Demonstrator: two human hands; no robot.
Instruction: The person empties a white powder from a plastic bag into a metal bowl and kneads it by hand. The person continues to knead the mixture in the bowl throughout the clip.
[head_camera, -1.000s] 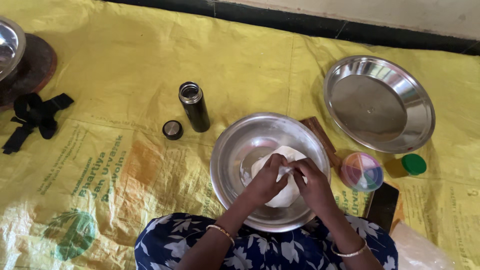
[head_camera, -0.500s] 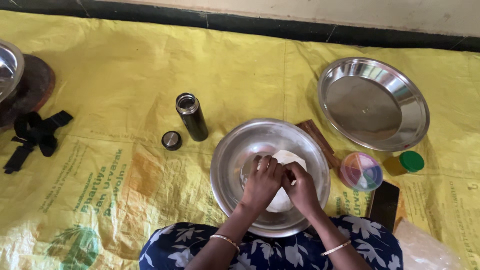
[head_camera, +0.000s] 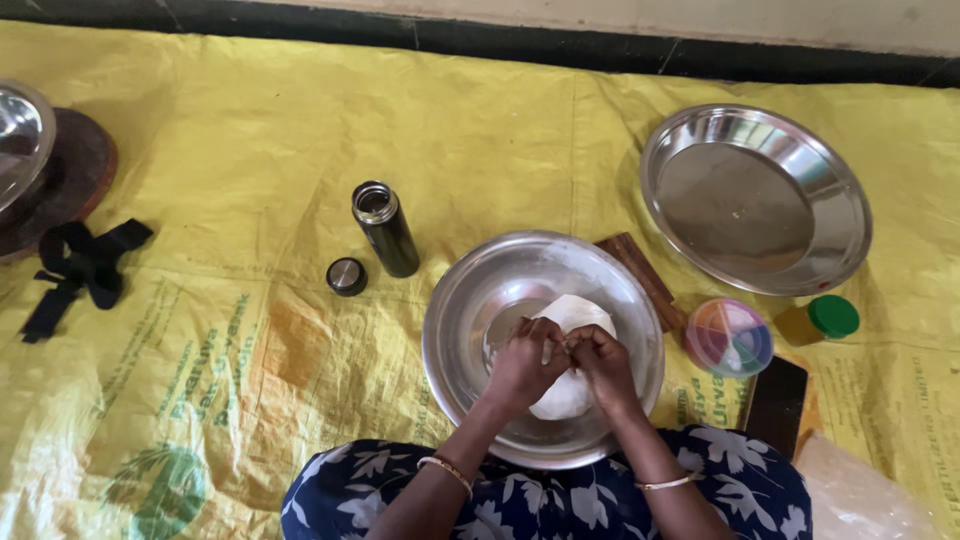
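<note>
A steel bowl sits on the yellow mat just in front of my lap. A white lump of dough lies inside it. My left hand and my right hand press on the dough side by side, fingers curled and touching each other over its middle. Both wrists wear thin bangles. The near part of the dough is hidden under my hands.
A dark flask stands open left of the bowl, its cap beside it. A large steel plate lies at the back right. A round multicolour container, a green-lidded jar, a wooden piece and a dark phone lie to the right.
My hands have drawn closer together over the dough and now meet at its middle. The view has shifted slightly; the other things have not moved.
</note>
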